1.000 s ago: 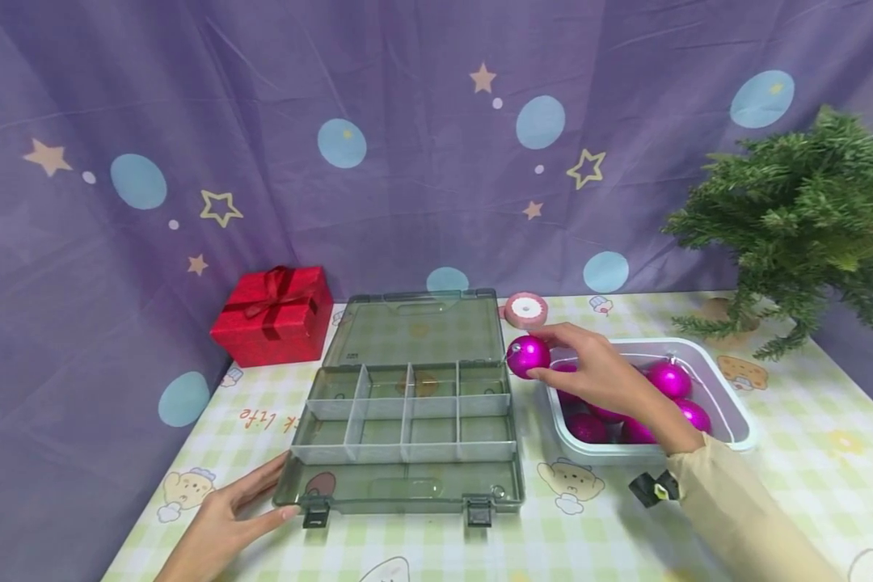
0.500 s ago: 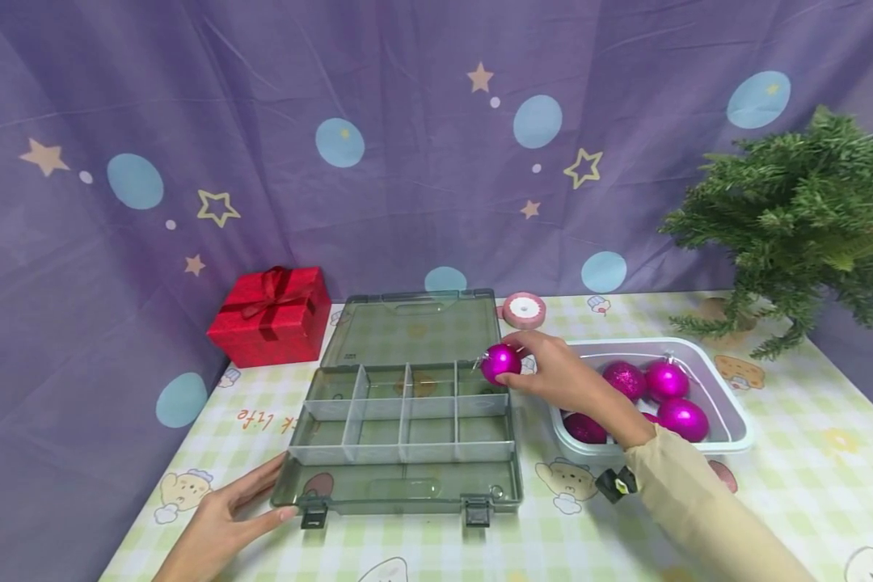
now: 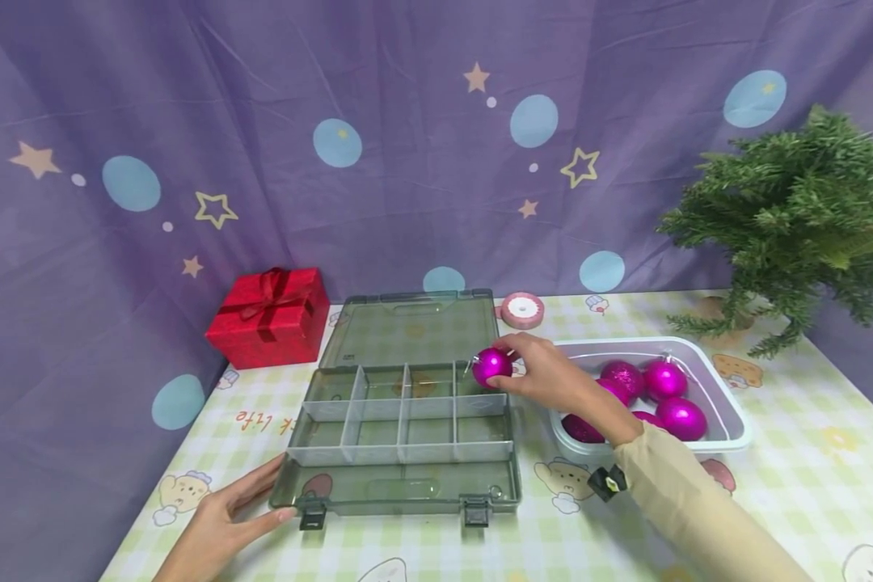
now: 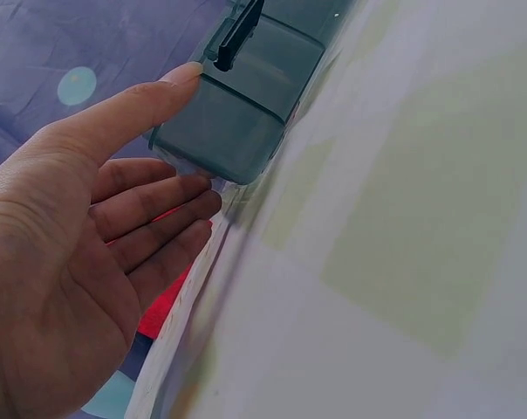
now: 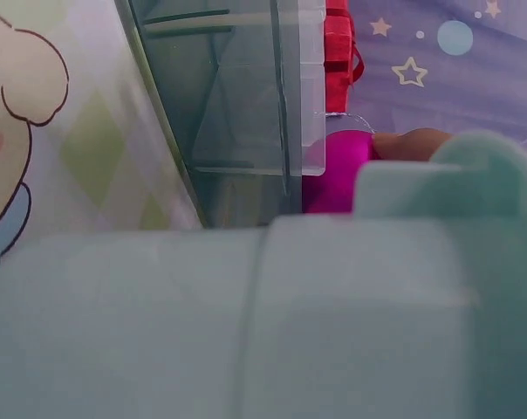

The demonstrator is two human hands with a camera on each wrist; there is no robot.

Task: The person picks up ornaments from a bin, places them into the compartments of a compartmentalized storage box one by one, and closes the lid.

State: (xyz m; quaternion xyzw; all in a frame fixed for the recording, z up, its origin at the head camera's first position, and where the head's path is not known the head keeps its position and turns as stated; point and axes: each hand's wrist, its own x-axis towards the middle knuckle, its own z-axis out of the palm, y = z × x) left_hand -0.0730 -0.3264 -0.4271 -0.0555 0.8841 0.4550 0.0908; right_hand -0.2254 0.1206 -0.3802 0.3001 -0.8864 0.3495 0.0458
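My right hand (image 3: 553,376) pinches a shiny magenta Christmas bauble (image 3: 492,369) with a silver cap and loop. It is held at the back right compartment of a translucent green divided organizer box (image 3: 400,511), whose lid (image 3: 412,331) lies back. In the right wrist view the bauble (image 5: 335,179) shows beside the box's wall, while most of the hand is hidden. At the box's front left corner rests my left hand (image 3: 221,517). Its thumb touches the front near a latch, and its relaxed fingers lie along the side, as the left wrist view shows.
A white tub (image 3: 735,412) with several magenta baubles (image 3: 665,380) stands right of the box. Behind are a red gift box (image 3: 269,319) and a pink ribbon roll (image 3: 522,310). An artificial fir tree (image 3: 800,234) stands at the back right.
My right hand has carried the bauble left, from beside the tub to the box's back right compartment. My left hand stays at the box's corner.
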